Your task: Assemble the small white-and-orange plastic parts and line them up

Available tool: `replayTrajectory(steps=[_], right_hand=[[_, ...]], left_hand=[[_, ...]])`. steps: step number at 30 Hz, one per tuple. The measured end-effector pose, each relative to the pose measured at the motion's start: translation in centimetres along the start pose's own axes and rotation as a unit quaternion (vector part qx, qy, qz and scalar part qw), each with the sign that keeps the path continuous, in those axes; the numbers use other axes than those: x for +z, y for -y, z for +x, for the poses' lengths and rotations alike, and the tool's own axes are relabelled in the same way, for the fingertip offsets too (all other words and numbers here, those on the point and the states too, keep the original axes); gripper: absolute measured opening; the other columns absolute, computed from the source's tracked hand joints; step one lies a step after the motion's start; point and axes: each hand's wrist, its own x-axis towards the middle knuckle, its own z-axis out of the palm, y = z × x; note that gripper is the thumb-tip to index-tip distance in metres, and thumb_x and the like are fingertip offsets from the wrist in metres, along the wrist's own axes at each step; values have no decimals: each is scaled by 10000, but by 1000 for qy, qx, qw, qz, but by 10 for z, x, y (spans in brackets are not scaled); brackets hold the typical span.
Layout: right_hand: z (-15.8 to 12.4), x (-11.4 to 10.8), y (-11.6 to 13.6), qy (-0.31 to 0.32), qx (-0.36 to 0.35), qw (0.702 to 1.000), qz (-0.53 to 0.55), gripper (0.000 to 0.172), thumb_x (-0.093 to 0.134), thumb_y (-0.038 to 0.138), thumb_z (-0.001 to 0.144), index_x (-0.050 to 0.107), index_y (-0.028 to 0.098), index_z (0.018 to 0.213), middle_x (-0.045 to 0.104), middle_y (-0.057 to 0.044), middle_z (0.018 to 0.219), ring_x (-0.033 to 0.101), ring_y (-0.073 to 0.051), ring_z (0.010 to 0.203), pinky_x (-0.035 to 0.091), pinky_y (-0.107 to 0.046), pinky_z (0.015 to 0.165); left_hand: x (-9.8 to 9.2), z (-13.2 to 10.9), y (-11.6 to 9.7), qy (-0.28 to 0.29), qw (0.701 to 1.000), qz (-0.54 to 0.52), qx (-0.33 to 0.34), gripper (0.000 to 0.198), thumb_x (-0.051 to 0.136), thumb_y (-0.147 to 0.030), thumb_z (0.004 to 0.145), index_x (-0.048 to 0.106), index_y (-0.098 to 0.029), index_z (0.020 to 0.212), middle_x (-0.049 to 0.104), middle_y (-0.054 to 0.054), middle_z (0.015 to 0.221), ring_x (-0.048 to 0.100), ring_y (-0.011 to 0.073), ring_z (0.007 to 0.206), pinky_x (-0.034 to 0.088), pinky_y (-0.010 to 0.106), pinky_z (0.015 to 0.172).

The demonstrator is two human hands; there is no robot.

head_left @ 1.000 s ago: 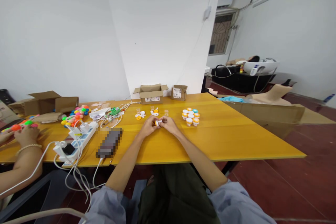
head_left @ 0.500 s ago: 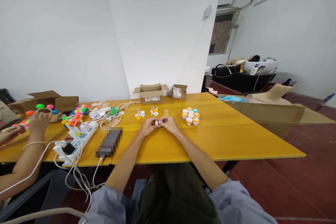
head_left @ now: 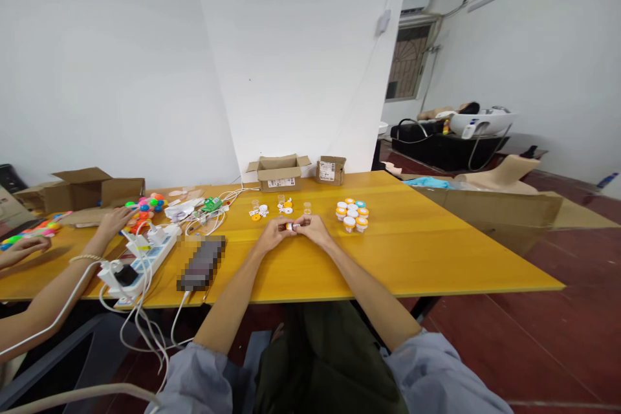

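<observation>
Between my two hands, just above the table, is a small jar (head_left: 290,226) with white and orange parts; fingers cover most of it. My left hand (head_left: 273,233) grips its left side with bent fingers. My right hand (head_left: 313,231) closes on it from the right. Directly behind my hands stands a clear cup (head_left: 307,207). Farther left lie an orange lid (head_left: 255,217), a white lid (head_left: 263,209) and several small white pieces, near another clear cup (head_left: 281,198). To the right of my right hand, several lidded jars (head_left: 348,224) with white, orange and teal tops stand clustered.
Two cardboard boxes (head_left: 279,176) (head_left: 331,171) stand at the table's back edge. On the left lie a phone (head_left: 201,264), a power strip (head_left: 165,242) with cables, and a green-and-white item (head_left: 212,205). A co-worker's hand (head_left: 114,223) is among colourful balls (head_left: 156,202).
My hands keep the jar in nearly the same spot. The co-worker's hand has come down and right to the colourful balls; the balls it held up are no longer raised.
</observation>
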Motion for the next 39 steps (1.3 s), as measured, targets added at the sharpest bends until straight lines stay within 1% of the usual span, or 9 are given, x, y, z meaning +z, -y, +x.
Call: replayTrajectory(steps=[7,15,19,22,25,29,34,36,39], right_hand=[[0,1,2,2,15,1000,20,126,763,213,512,714,202,627,737,-14,674,688,-191,686,564,-314,688],[2,0,4,-42,27,998,48,144,760,267,523,721,205,647,736,-20,676,667,-185,669,549,-314,681],[1,-1,5,-47,23,997,51,178,777,285,521,736,207,675,749,-22,715,685,-203,731,561,-345,756],[1,-1,4,-52,20,998,40,172,769,290,552,746,215,705,756,-19,743,696,-214,773,563,-371,815],[2,-3,1,-48,11,998,31,136,737,251,595,748,229,728,772,-22,818,707,-222,835,563,-387,864],[6,-4,-5,-29,-13,999,12,170,698,205,635,754,243,790,775,-22,895,708,-221,875,565,-395,884],[7,-2,-6,-15,-13,1000,9,271,709,172,618,725,230,882,742,-2,803,706,-203,819,580,-370,839],[5,1,-4,-12,-5,1000,14,287,725,174,610,696,223,891,721,10,764,700,-191,762,587,-348,784],[1,4,-1,-8,17,1000,24,262,725,194,630,644,226,877,705,16,746,681,-178,664,582,-317,658]], left_hand=[[-1,3,9,-19,1000,-7,-2,251,822,-316,706,777,-189,917,730,45,918,662,197,854,549,335,829],[3,5,4,-54,997,-35,-53,264,791,-152,646,705,-185,894,726,13,847,680,177,809,549,309,804],[1,5,3,-72,995,-17,-64,271,780,-152,635,672,-189,880,717,5,841,680,178,810,548,304,789],[0,3,0,-78,995,-5,-67,255,778,-185,643,659,-193,869,710,-2,832,677,177,791,548,302,772],[0,2,-1,-83,994,3,-64,235,761,-192,653,652,-194,861,710,-2,840,672,174,790,542,302,775],[0,2,1,-93,994,16,-58,232,755,-186,654,652,-199,862,717,4,848,670,182,819,534,311,795],[0,2,2,-91,994,34,-48,254,767,-197,664,670,-198,899,725,19,907,667,187,847,530,310,795],[0,2,-1,-91,994,44,-34,242,764,-218,690,686,-202,919,730,28,942,666,193,868,531,316,809],[0,2,-9,-91,994,66,-8,177,729,-240,749,715,-216,924,738,34,965,661,212,935,519,348,885]])
